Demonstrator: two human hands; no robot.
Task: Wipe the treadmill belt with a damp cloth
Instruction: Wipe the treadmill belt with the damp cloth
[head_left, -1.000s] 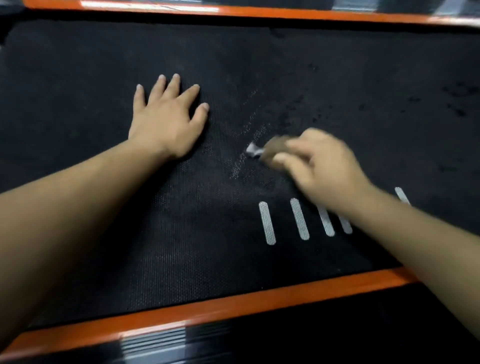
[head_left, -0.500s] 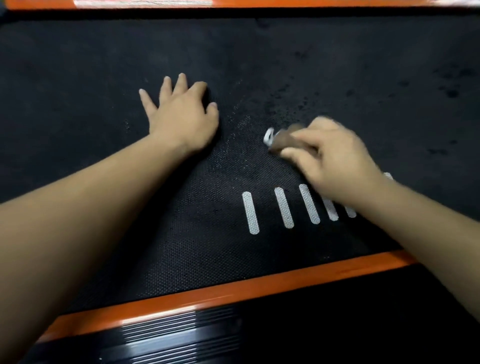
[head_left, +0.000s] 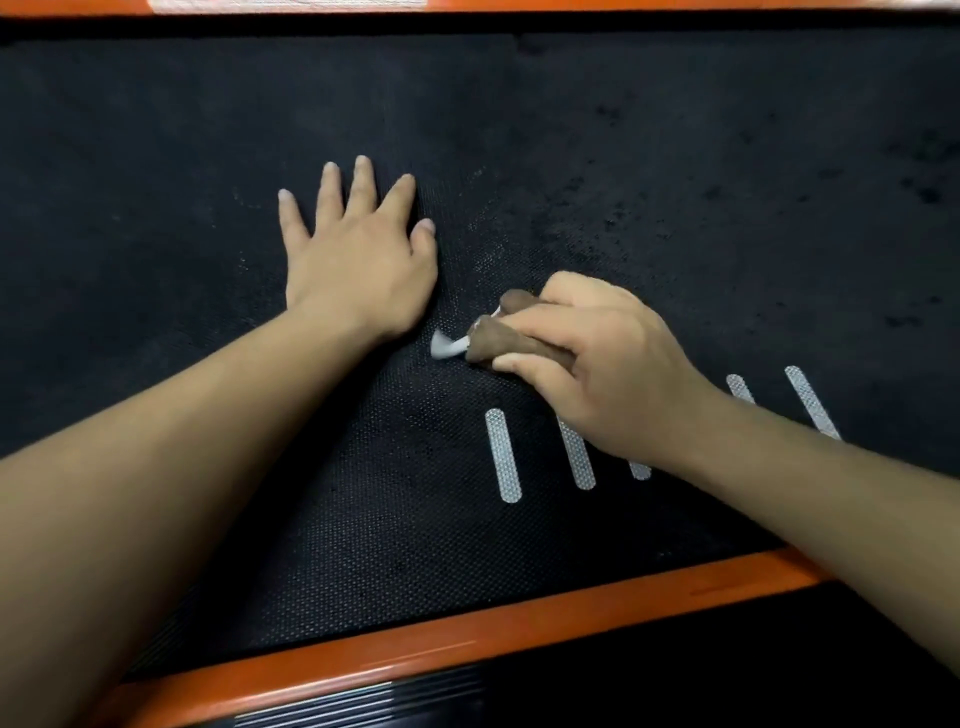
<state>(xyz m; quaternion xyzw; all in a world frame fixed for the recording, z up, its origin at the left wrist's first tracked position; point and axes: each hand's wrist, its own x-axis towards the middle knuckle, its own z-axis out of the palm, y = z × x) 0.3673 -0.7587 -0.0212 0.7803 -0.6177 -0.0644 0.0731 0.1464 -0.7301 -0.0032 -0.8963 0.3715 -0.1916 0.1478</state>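
Observation:
The black textured treadmill belt (head_left: 675, 182) fills most of the view. My right hand (head_left: 597, 369) is shut on a bunched brown cloth (head_left: 511, 343) with a white tag sticking out at its left end, and presses it onto the belt at centre. Just left of the cloth, my left hand (head_left: 358, 254) lies flat on the belt, palm down, fingers spread, holding nothing. Most of the cloth is hidden under my right fingers.
Orange side rails run along the near edge (head_left: 467, 639) and the far edge (head_left: 519, 6) of the belt. Several white stripes (head_left: 502, 454) are printed on the belt below my right hand. Dark damp patches (head_left: 924, 192) mark the belt's right part.
My right hand has slid the cloth leftward and nearer, closer to my left hand. My left hand stays flat on the belt, its fingers now spread wider.

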